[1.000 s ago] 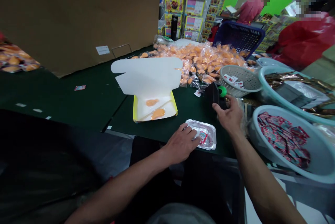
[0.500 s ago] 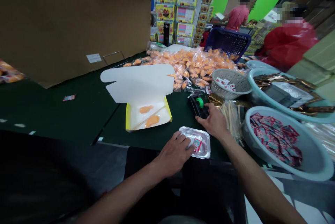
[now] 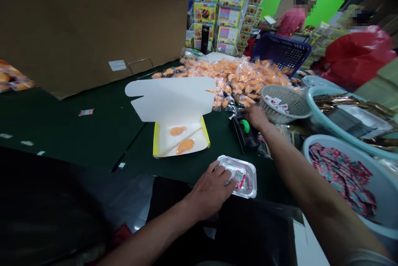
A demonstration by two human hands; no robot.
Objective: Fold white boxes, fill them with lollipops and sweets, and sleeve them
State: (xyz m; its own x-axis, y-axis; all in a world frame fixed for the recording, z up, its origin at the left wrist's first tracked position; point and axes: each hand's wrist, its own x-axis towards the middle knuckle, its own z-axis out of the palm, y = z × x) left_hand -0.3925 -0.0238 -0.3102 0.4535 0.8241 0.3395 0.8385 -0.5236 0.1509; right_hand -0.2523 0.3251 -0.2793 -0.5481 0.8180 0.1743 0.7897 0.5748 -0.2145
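My left hand rests on the near left edge of a clear plastic tray that holds a small red-and-white sachet. My right hand reaches forward, fingers apart, to the near edge of a heap of orange wrapped snacks, just past a black tape dispenser with a green roll. An open yellow-rimmed white carton with two orange pieces inside lies left of the dispenser, its lid standing up.
A grey colander with sachets, a pale basin of red sachets and another basin of gold packets stand at the right. A big cardboard box fills the back left. A blue basket, stacked boxes and two people sit beyond.
My right hand left the tape dispenser's near end and stretched forward past it to the heap of orange snacks. The left hand stayed on the tray.
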